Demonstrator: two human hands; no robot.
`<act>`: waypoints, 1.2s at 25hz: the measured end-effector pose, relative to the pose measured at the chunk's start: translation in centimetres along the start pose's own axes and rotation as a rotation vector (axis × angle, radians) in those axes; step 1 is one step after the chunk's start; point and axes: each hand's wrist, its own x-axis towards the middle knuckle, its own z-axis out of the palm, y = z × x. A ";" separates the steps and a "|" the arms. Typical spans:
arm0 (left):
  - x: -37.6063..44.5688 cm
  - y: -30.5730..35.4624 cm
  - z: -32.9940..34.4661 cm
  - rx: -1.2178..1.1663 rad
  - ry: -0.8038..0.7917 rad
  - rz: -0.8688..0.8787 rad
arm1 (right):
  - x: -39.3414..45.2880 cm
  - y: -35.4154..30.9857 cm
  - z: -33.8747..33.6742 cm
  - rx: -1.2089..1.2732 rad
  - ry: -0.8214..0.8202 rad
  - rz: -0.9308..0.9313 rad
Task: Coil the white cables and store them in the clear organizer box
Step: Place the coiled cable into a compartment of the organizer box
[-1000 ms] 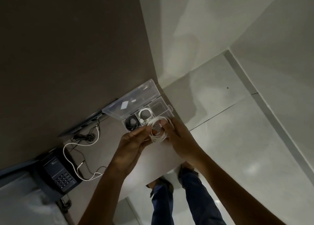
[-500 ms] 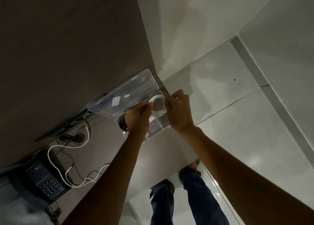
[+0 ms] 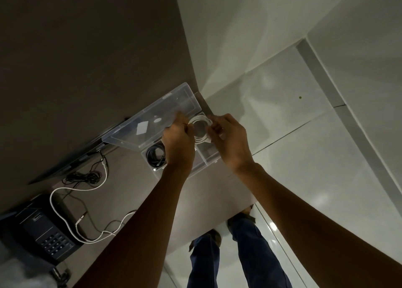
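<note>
Both hands, left (image 3: 178, 139) and right (image 3: 230, 138), pinch a round white cable coil (image 3: 201, 129) over the clear plastic organizer box (image 3: 208, 160).

Coiled white cable (image 3: 201, 129): was carried from the near edge of the clear organizer box (image 3: 208, 159) to above its far compartments.
Left hand (image 3: 178, 143): was moved forward over the box, so the white coil in the middle compartment was hidden.
Right hand (image 3: 230, 139): was advanced alongside, over the box's right end.

Both bare forearms reach forward, the left hand (image 3: 178, 139) and the right hand (image 3: 229, 136) close together — fingers curled, pinching a coiled white cable (image 3: 201, 131) between them.
</note>
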 end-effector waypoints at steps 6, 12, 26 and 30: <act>0.5 -0.1 0.2 0.093 -0.062 0.048 | 0.1 1.0 -0.1 -0.069 -0.183 -0.027; 0.0 -1.4 -0.4 0.178 -0.097 0.194 | 1.4 0.4 0.8 -0.109 -0.262 0.040; -0.6 -3.8 -0.5 -0.002 0.013 0.283 | 0.7 0.5 1.7 0.246 -0.032 0.204; -0.2 -3.8 -0.7 -0.012 0.029 0.274 | 0.3 2.1 1.7 0.159 -0.092 0.144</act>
